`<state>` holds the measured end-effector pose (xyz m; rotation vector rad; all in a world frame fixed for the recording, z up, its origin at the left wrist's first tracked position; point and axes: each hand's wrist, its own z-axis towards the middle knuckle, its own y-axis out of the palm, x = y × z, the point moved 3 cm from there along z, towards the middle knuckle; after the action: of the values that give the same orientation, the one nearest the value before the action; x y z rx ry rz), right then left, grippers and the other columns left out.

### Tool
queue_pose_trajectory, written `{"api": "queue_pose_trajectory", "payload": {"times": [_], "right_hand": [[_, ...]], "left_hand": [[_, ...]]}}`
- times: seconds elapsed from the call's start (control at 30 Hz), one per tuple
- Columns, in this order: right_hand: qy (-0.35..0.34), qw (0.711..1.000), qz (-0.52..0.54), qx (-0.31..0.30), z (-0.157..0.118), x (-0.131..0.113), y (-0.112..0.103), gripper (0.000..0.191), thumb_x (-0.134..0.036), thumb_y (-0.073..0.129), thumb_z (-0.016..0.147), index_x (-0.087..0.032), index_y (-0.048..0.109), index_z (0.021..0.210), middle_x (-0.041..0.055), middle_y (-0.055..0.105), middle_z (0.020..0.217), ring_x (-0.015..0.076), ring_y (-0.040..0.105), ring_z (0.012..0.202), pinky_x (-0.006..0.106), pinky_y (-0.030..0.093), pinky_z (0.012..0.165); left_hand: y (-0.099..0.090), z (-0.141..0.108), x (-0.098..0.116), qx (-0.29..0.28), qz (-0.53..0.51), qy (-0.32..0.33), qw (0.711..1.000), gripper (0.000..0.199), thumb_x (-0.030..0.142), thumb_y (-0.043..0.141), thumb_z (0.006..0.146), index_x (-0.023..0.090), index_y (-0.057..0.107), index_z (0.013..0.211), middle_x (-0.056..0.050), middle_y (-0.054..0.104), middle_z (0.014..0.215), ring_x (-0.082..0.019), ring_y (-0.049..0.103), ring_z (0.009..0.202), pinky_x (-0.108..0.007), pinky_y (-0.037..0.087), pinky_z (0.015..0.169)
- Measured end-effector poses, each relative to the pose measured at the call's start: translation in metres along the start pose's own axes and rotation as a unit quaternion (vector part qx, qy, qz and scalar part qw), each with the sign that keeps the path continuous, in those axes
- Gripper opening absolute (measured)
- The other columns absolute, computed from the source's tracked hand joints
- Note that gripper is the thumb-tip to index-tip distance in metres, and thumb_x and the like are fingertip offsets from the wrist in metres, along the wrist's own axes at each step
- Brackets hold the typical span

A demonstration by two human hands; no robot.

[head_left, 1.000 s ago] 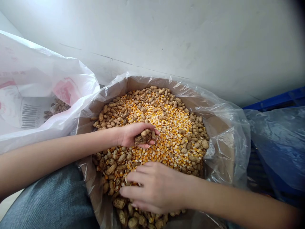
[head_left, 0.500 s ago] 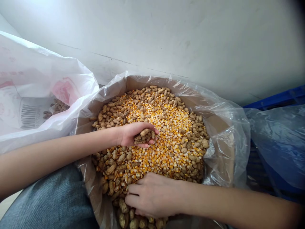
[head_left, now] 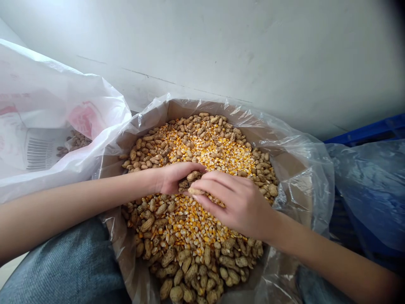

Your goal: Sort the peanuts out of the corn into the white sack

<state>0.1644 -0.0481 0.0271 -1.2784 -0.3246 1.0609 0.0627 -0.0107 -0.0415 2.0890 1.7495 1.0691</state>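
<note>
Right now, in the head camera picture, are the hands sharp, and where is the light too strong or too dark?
In the head view, the left hand, right hand and corn kernels look sharp, without clear blur; glare shines on the plastic liner; the wall is washed out at upper left; the top right corner falls dark.

Left hand (head_left: 175, 178) cupped, right hand (head_left: 237, 204) curled against it

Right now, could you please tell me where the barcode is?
The barcode is at far left in the head view, on the white plastic bag, beside the clear liner.
</note>
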Motion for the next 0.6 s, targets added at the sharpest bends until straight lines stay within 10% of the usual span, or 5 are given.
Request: {"api": "queue_pose_trajectory", "payload": {"times": [0.6], "right_hand": [[0.102, 0.992, 0.067, -0.039, -0.004, 0.017, 0.017, 0.017, -0.025, 0.042, 0.08, -0.019, 0.05, 0.093, 0.0025, 0.056, 0.092, 0.0123, 0.052, 0.082, 0.026, 0.042, 0.073]], "left_hand": [[-0.003, 0.002, 0.0, 0.012, -0.004, 0.009, 1.0, 0.017, 0.027, 0.045, 0.074, 0.013, 0.049, 0.064, 0.001, 0.052, 0.053, -0.007, 0.049, 0.046, -0.016, 0.041, 0.041]]}}
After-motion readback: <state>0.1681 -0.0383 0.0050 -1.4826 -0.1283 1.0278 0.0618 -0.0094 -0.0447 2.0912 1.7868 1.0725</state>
